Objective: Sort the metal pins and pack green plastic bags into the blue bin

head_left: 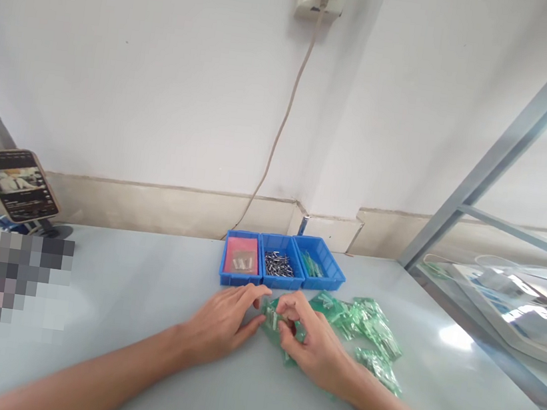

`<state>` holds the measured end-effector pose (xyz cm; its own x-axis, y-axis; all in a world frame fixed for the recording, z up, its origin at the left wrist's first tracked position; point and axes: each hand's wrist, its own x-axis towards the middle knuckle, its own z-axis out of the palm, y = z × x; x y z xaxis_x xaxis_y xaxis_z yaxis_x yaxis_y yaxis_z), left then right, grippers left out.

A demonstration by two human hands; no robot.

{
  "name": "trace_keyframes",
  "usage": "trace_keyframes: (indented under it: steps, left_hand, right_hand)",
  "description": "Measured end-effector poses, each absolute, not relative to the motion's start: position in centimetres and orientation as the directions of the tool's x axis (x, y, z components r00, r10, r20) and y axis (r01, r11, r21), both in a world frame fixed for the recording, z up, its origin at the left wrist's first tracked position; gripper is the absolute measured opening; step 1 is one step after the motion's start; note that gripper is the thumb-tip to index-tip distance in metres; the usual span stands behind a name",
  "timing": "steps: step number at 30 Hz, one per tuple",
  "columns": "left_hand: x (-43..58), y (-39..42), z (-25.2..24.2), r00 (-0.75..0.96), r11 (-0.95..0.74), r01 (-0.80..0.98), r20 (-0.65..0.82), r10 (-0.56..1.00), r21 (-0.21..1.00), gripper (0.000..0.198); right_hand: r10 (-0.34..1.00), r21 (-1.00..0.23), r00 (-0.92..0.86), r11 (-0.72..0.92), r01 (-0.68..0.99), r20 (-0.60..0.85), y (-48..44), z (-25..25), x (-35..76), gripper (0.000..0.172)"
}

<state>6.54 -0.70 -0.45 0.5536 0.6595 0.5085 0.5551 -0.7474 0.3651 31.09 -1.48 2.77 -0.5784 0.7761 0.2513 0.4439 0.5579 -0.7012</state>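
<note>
Just in front of the blue bins, my right hand point(310, 341) is closed, thumb and fingertips pinched at a small green plastic bag point(271, 317) with small pale pieces in it. My left hand point(224, 318) rests on the table at the bag's left side. Its thumb and fingers are apart, with the thumb tip close to the bag's edge; whether they touch I cannot tell. Behind and beside my right hand lies a pile of similar green bags point(364, 321), some with small parts inside. My right hand hides part of the bag under it.
Three blue bins stand in a row by the wall: one with a red sheet point(237, 247) and a small clear packet, one with metal screws or pins point(279, 265), one with green pieces point(312, 265). A phone point(18, 186) stands left. A metal frame point(508, 145) rises right.
</note>
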Motion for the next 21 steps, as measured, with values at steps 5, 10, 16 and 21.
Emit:
trace_keyframes:
  steps: [5,10,16,21]
  left_hand:
    - [6.55,-0.83,-0.2,0.548,-0.744,0.552,0.508,0.665,0.377,0.011]
    - [6.57,-0.86,-0.2,0.551,-0.757,0.547,0.526,0.647,0.358,0.01]
    - [6.49,-0.82,-0.27,0.586,-0.791,0.525,0.541,0.603,0.314,0.016]
    - [6.49,-0.84,-0.2,0.572,-0.811,0.494,0.585,0.575,0.314,0.015]
  right_hand:
    - [0.775,-0.671,-0.572,0.578,0.465,0.27,-1.46,2.77,31.0,0.024]
    - [0.784,-0.646,-0.539,0.588,0.488,0.306,-1.38,2.77,30.95,0.019]
    - [0.794,-0.652,-0.515,0.581,0.487,0.323,-1.46,2.9,30.9,0.02]
    - [0.722,-0.545,-0.571,0.682,0.488,0.391,-1.02,2.8,30.92,0.016]
